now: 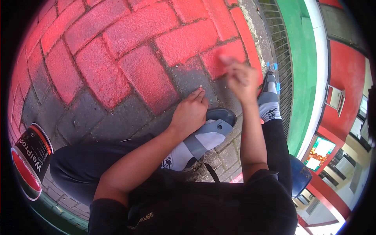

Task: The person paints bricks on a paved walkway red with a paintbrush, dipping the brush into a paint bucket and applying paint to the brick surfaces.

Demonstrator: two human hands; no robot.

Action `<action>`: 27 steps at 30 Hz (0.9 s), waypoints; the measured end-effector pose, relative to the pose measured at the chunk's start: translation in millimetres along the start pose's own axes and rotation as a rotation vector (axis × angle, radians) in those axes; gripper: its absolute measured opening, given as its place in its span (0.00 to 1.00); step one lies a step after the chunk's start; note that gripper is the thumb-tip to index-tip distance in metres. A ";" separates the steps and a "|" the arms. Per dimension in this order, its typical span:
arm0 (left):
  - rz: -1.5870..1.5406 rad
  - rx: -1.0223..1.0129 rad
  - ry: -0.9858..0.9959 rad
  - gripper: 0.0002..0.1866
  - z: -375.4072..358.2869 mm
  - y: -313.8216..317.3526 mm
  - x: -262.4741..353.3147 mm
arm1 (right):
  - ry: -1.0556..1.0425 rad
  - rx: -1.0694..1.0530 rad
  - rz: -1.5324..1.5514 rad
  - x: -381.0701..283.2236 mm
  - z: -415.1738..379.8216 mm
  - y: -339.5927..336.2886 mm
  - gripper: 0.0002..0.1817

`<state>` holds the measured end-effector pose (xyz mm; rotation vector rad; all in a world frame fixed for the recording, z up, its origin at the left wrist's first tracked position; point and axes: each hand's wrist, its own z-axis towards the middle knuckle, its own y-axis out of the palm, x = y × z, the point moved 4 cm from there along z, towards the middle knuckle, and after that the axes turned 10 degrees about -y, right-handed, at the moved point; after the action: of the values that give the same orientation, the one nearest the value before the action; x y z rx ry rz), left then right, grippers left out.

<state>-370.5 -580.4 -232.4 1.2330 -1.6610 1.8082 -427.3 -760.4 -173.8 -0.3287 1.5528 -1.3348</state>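
My right hand [242, 80] is closed and blurred by motion above the red-painted paving bricks [186, 41]. A pinkish-red smear shows at its fingertips, but I cannot make out what it grips. Low over an unpainted grey brick [191, 75], beside the sandalled foot [211, 137], is my left hand [190, 113]. Its fingers are bent and pressed together, with a tiny pale speck by the tips. Whether anything is pinched there is hidden. Between the hands the bricks pass from wet-looking red to bare dark grey.
On the far left stands a black-labelled paint can [33, 152] with red inside. A metal drain grate [279, 35] and green-painted strip [295, 74] run along the right. Bits of blue tape [278, 87] lie near the other foot [269, 105]. A blue container [300, 178] is at lower right.
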 end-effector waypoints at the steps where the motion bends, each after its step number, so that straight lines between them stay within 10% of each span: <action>1: 0.003 -0.007 0.002 0.09 1.1 -0.9 0.6 | -0.164 -0.071 -0.192 -16.3 -4.5 9.9 0.10; 7: -0.006 -0.054 -0.029 0.12 1.5 1.0 0.0 | -0.084 -0.062 0.376 -21.1 -10.2 1.7 0.15; 9: -0.011 -0.033 -0.016 0.10 0.9 1.7 -0.2 | 0.435 -0.009 0.664 19.0 8.8 -11.5 0.19; 13: -0.019 0.007 -0.010 0.09 1.1 0.5 -1.5 | 0.214 0.175 0.269 60.7 19.1 -20.5 0.14; 15: -0.017 0.003 -0.009 0.09 -0.5 1.0 -1.2 | -0.152 0.002 -0.089 31.6 9.5 3.8 0.09; 19: -0.008 -0.032 -0.033 0.13 2.7 0.5 0.5 | -0.254 -0.232 0.024 -36.8 -6.9 14.6 0.14; 24: 0.000 -0.023 -0.012 0.09 0.3 1.6 -0.7 | 0.579 0.157 0.779 71.1 4.8 -10.1 0.17; 27: -0.017 0.012 -0.014 0.07 1.9 -1.7 -0.4 | 0.528 0.381 0.522 122.3 16.8 -53.2 0.17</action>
<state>-368.3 -581.7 -231.9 1.2639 -1.6446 1.8064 -488.8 -879.1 -187.9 0.6753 1.6004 -1.3061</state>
